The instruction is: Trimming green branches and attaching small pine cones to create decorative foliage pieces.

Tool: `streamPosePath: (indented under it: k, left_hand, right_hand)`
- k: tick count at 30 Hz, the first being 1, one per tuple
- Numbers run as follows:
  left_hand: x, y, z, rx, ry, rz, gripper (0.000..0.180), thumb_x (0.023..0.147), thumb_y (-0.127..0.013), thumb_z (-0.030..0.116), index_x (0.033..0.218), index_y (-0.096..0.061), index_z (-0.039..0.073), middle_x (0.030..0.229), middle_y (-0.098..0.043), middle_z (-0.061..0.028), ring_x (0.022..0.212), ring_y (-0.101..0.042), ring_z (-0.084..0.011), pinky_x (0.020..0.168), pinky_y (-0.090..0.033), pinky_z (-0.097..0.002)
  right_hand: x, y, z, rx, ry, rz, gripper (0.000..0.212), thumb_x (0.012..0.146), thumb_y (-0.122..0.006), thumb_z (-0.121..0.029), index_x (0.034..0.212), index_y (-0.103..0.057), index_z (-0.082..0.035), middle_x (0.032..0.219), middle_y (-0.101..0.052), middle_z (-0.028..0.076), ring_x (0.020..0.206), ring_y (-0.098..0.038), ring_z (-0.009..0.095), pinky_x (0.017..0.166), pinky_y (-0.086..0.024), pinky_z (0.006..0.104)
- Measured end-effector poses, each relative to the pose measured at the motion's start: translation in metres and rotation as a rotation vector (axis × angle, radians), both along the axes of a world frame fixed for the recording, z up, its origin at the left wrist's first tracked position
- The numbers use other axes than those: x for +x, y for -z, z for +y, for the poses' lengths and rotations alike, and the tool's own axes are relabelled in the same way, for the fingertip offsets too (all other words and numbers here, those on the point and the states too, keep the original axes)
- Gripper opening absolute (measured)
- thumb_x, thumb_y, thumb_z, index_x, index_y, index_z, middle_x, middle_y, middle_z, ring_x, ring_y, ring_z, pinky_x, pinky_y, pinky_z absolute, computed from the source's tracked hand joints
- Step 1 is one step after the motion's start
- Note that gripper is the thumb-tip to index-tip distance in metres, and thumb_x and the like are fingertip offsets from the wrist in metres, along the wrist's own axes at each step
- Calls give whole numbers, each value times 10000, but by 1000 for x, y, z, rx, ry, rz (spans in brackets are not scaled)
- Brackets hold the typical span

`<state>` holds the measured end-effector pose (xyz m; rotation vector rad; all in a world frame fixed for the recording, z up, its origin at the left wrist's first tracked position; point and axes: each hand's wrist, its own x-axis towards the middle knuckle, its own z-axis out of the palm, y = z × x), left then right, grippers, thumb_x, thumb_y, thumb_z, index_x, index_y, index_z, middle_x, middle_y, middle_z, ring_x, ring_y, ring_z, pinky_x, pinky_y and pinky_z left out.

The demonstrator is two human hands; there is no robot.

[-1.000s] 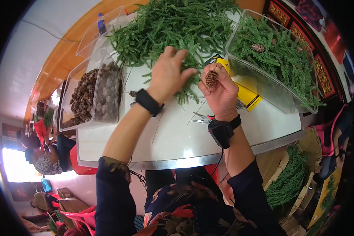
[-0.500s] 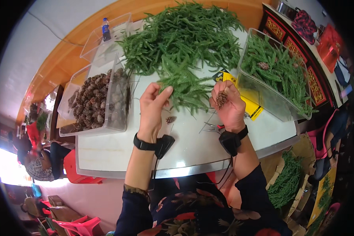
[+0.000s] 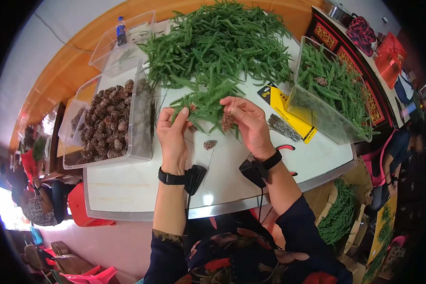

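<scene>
scaly brown pinecone (image 3: 227, 122) held near green sprig (image 3: 205, 100)

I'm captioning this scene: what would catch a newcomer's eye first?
A big green heap of pine sprigs covers the far side of the table. At left, a clear bin holds brown pine cones. In the middle, the right hand holds one cone beside a sprig in the left hand.

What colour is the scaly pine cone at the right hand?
The scaly pine cone is brown, best in head view.
</scene>
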<state>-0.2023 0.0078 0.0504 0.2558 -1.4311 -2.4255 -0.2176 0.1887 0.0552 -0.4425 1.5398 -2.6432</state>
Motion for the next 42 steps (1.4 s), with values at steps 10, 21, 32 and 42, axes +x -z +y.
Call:
streamPosePath:
  k: [10,21,32,42]
  left_hand:
    - [12,-5,7,-298,-68,178,136,857,-662,27,988,-626,30,943,-654,-26,749,-563,-56,646,-444,-186]
    - [11,-7,10,-140,208,64,141,898,-621,69,1028,-575,40,978,-660,-65,788,-609,-86,627,-435,-192]
    - [11,-8,7,39,220,56,152,906,-606,57,1053,-569,45,962,-655,-57,829,-644,-119,602,-461,-186]
    - [8,-1,-1,145,204,28,168,888,-627,39,1050,-581,44,945,-658,-55,815,-648,-117,570,-468,-173]
  right_hand:
    - [17,-17,6,112,-35,148,96,911,-558,-90,919,-591,0,1060,-620,136,729,-530,82,661,-444,224]
    - [13,-8,-1,191,15,119,83,923,-564,-72,943,-589,5,1095,-638,142,629,-506,43,568,-434,178]
    - [11,-12,4,214,164,192,85,923,-560,-86,939,-597,-11,1129,-604,97,611,-485,32,546,-392,166]
    - [5,-16,25,42,184,77,131,924,-540,-138,935,-604,-24,1122,-591,72,616,-438,30,541,-345,171]
